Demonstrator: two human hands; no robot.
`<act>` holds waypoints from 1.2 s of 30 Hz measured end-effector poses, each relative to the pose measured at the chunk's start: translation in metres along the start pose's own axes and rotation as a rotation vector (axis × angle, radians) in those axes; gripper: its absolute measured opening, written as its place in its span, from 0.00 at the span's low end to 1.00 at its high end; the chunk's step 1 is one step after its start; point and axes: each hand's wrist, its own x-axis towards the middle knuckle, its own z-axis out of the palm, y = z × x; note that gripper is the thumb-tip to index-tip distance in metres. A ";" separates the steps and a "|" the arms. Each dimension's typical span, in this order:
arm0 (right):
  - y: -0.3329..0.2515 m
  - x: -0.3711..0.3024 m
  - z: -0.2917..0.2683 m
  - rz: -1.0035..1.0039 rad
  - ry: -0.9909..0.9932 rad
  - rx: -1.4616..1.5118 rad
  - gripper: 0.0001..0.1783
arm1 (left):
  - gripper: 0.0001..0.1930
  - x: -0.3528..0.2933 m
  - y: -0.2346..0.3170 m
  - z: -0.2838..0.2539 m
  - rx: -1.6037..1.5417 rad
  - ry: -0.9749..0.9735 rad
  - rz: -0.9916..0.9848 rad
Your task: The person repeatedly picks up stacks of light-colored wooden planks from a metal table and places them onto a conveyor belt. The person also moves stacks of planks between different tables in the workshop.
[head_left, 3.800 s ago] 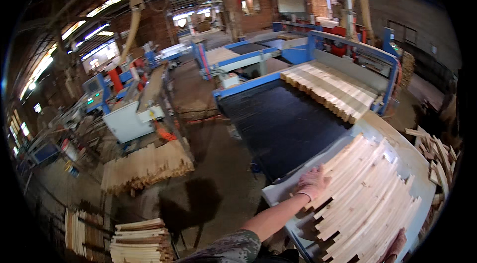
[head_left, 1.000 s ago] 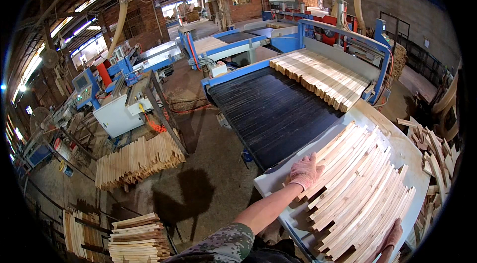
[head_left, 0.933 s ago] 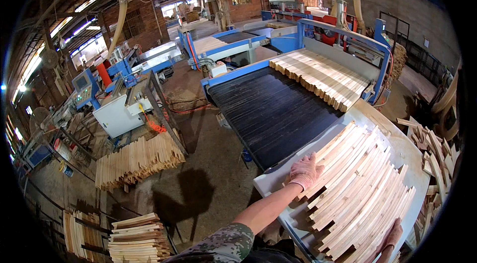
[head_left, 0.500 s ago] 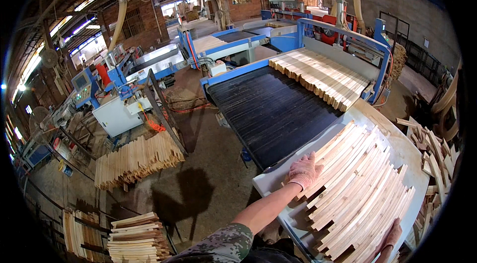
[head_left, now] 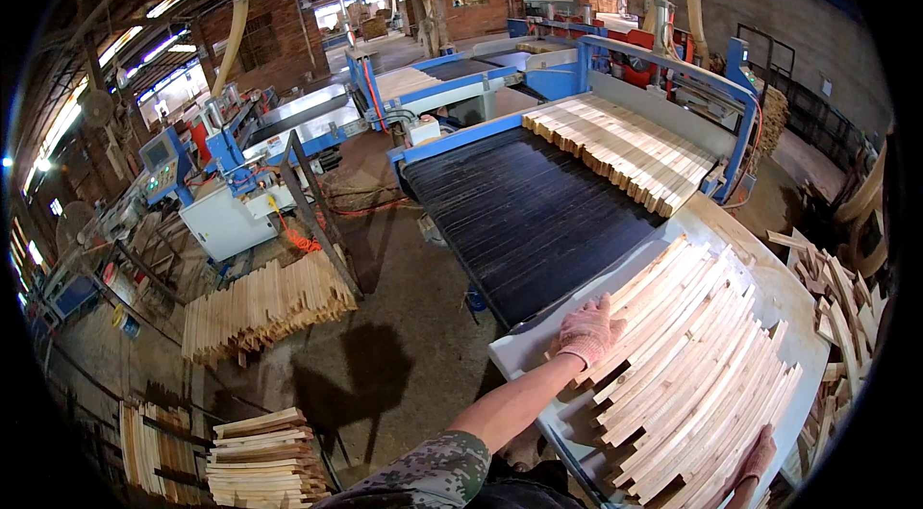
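A row of pale wooden strips (head_left: 687, 355) lies side by side on a smooth grey metal table (head_left: 803, 317). At the row's left edge, my left hand (head_left: 588, 330), in a pinkish knit glove, is closed over the outermost strip. My right hand (head_left: 760, 461), gloved alike, rests against the opposite edge with its visible fingers straight along the wood; part of it is hidden. Just beyond the table is a black conveyor belt (head_left: 524, 211). On its far side another row of strips (head_left: 620, 144) lies before a blue-framed machine (head_left: 663, 62).
Stacked strips (head_left: 269, 307) stand at the left, with more bundles (head_left: 264, 461) at the lower left. A loose heap of wood pieces (head_left: 846, 297) lies right of the table. A white cabinet (head_left: 226, 225) with a control panel (head_left: 163, 168) stands further left.
Both hands and the strips stay in place. Only the view has shifted very slightly.
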 end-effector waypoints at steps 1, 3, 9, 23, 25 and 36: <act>0.000 0.001 0.002 -0.001 0.002 0.022 0.35 | 0.43 0.001 -0.001 0.001 -0.003 -0.003 -0.009; -0.001 0.000 0.004 -0.003 0.002 0.040 0.35 | 0.43 0.003 0.000 0.003 -0.012 -0.009 -0.027; -0.004 -0.006 0.007 -0.008 0.002 0.071 0.36 | 0.43 0.004 0.001 0.005 0.003 -0.004 -0.015; -0.013 -0.016 0.012 0.044 0.003 0.242 0.34 | 0.43 -0.001 0.001 0.000 -0.030 0.000 0.003; -0.012 -0.015 0.012 0.042 0.003 0.227 0.35 | 0.42 -0.001 0.000 0.001 -0.026 0.003 0.002; -0.003 -0.008 0.012 0.038 -0.006 0.227 0.35 | 0.42 0.005 -0.004 0.011 -0.017 0.050 0.013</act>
